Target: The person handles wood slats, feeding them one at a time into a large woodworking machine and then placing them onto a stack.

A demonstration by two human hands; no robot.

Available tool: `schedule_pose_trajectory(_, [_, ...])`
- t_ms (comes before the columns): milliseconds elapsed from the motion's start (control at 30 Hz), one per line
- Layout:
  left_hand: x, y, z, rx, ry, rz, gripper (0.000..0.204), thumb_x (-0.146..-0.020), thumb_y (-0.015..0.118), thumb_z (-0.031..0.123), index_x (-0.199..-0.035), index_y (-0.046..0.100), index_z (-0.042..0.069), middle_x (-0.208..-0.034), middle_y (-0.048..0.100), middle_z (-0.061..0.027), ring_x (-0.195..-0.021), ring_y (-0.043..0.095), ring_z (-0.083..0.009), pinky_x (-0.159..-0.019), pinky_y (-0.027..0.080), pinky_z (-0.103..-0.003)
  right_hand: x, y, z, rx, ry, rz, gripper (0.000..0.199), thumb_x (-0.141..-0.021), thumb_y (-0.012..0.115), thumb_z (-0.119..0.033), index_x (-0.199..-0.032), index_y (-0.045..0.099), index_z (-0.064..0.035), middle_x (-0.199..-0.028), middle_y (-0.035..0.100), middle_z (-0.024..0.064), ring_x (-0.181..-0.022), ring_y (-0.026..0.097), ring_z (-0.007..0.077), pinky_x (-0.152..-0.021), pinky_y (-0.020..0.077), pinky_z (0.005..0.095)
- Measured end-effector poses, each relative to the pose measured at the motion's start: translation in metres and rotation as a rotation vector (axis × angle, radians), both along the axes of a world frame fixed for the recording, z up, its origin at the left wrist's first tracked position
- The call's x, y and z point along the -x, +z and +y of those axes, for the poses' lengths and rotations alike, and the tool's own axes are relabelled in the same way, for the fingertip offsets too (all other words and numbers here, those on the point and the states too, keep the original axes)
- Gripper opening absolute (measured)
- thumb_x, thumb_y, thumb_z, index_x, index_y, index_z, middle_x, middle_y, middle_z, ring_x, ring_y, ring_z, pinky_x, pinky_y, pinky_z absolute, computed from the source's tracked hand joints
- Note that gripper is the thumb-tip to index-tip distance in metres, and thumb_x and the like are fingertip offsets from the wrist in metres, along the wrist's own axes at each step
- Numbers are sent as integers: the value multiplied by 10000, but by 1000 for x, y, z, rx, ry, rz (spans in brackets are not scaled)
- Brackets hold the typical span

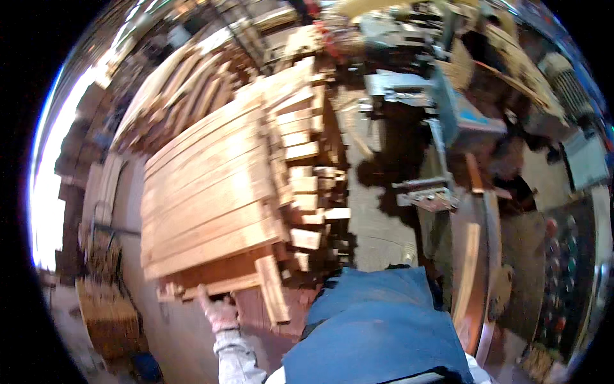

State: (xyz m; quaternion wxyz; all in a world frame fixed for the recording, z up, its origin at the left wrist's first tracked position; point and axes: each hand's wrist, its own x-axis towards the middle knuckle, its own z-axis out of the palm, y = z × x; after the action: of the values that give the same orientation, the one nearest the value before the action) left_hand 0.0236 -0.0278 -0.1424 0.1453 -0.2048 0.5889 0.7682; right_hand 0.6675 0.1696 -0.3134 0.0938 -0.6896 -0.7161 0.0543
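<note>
My left hand [222, 315] is at the near end of a large stack of wooden boards [204, 192]. Its fingers are somewhat blurred; one stretches up against a pale wooden strip [230, 285] under the top layer, and a gap shows between the fingers. No held object can be made out there. Right of this hand, a short wooden piece [273, 289] juts toward me from the stack. My right hand is out of sight; only a bit of white sleeve shows beside my blue apron [384, 326].
Shorter wood blocks [304, 185] are piled along the stack's right side. A machine with a blue-grey metal body [464, 118] stands to the right, a loose wooden strip [469, 272] below it. More rough boards [185, 89] lie far left, and a wood bundle [109, 317] sits near left.
</note>
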Motion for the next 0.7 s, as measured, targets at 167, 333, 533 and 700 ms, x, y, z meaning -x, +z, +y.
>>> schedule_pose_trajectory(167, [19,-38,-22,-56,37,12,462,-942,762,430,-1332,644,213,-971,670,14,-730,572,-154,-708,553,-344,17,-6,78,177,-127,-90,517,-910,672,-211,-1401,610,-61,-1267,656,281,-1187,617,463,-1028,495,537])
schedule_pose_trajectory(333, [-16,-20,-15,-51,209,51,411,-883,794,497,-1129,708,178,-1026,705,39,-789,591,-128,-623,431,-305,40,-26,193,-208,257,-114,546,-1014,587,-281,-1506,528,-50,-1495,542,270,-1356,508,464,-1175,386,511])
schedule_pose_trajectory(533, [-63,75,-50,516,399,667,636,-994,620,570,-1371,650,59,-1259,662,-91,-1098,609,-217,-955,511,-389,82,-25,307,-186,321,-238,651,-975,644,-254,-1580,435,-131,-1479,514,270,-1335,508,480,-1108,437,504])
schedule_pose_trajectory(700, [-55,202,-72,385,448,752,606,-992,668,471,-1430,619,55,-1331,636,-46,-1196,593,-201,-1036,461,-357,168,4,345,-155,478,297,491,-971,653,-147,-1443,605,-23,-1462,614,197,-1390,541,375,-1182,414,439])
